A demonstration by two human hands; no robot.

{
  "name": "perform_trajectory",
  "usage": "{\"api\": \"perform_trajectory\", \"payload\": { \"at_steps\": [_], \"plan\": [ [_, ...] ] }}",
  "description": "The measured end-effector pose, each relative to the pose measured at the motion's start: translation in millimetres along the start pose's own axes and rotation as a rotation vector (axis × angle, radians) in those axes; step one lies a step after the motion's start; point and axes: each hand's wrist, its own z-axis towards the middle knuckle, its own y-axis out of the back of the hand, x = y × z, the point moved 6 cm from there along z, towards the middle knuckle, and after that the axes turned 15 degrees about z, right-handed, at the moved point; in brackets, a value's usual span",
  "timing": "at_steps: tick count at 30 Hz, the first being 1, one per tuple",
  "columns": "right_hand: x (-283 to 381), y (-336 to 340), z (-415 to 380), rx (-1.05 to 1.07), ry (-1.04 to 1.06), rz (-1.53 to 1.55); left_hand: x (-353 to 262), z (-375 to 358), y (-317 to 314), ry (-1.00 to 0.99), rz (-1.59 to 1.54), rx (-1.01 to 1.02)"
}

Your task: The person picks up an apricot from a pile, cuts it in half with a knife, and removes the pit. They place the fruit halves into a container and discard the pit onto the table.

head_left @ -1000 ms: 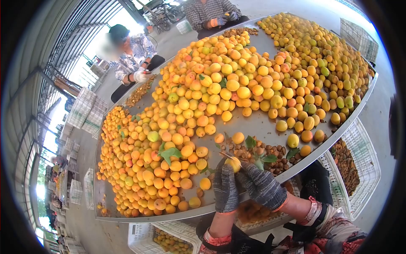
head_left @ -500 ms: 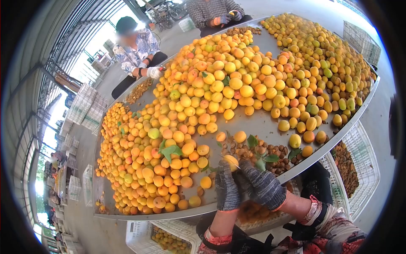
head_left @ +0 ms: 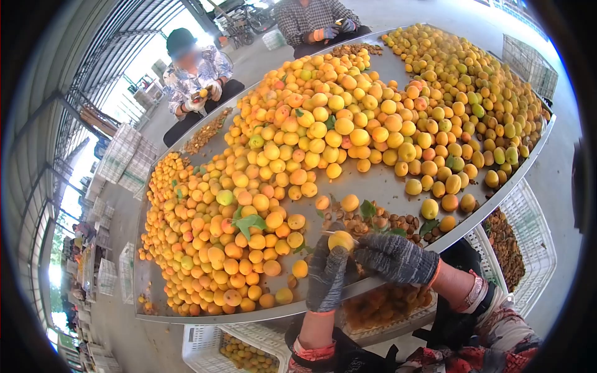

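Grey knit-gloved left hand (head_left: pixel 326 275) is pinching a round yellow-orange fruit (head_left: pixel 341 240) — grey knit-gloved right hand (head_left: pixel 397 257) is working beside it, can't tell its grip — probably needing steadiness next.

A left hand (head_left: pixel 327 280) in a grey knitted glove hides the underside of a round yellow-orange fruit (head_left: pixel 341 240). The lower edge crops a white perforated plastic crate (head_left: pixel 199 348); the upper, a checked-shirted person (head_left: pixel 303 22).

Grey floor (head_left: pixel 146 336); ribbed metal wall (head_left: pixel 115 46) left; bright daylight through openings (head_left: pixel 155 46).
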Motion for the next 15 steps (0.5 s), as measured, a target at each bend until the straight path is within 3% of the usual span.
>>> {"api": "perform_trajectory", "payload": {
  "at_steps": [2,4,6,9,12,14,15],
  "plan": [
    [-2,2,2,0.004,-0.008,0.046,-1,2,-1,0.085,-0.048,0.1],
    [7,-1,4,0.018,-0.017,0.104,-1,-6,-2,0.096,-0.066,-0.004],
    [0,-15,6,-0.089,-0.445,0.558,4,-7,-4,0.093,-0.082,-0.1],
    [3,-36,-2,-0.279,-0.493,0.642,12,-5,-4,0.07,-0.296,-0.186],
    [8,-31,-2,-0.169,-0.407,0.44,9,-6,0,0.094,-0.183,-0.1],
    [4,-19,0,-0.135,-0.423,0.479,8,-5,5,0.059,0.107,-0.089],
    [-2,-13,3,-0.107,-0.433,0.505,2,1,5,0.039,0.099,-0.087]
  ]
}}
